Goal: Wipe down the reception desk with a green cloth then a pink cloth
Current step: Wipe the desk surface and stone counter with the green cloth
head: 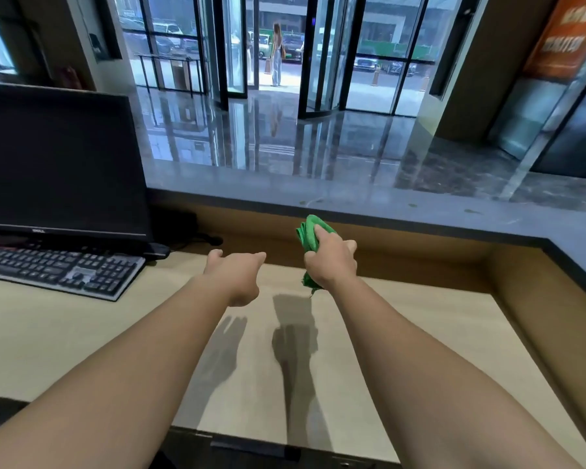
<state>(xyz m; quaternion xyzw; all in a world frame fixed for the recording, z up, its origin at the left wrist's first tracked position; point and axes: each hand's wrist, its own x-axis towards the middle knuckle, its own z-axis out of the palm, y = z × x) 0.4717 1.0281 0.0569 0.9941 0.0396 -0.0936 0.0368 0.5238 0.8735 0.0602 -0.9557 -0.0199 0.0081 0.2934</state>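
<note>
My right hand (pixel 330 260) grips a bunched green cloth (pixel 308 235), held in the air above the light wooden desk top (pixel 403 333). Part of the cloth sticks up past my fingers and a corner hangs below my wrist. My left hand (pixel 236 270) hovers beside it to the left, holding nothing, its fingers pointing away and hanging loosely. Both hands cast shadows on the desk below. No pink cloth is in view.
A dark monitor (pixel 58 157) and a black keyboard (pixel 61 269) stand at the left of the desk. A raised grey counter ledge (pixel 420 211) runs along the back and right. Beyond lie a glossy lobby floor, glass doors and a person outside.
</note>
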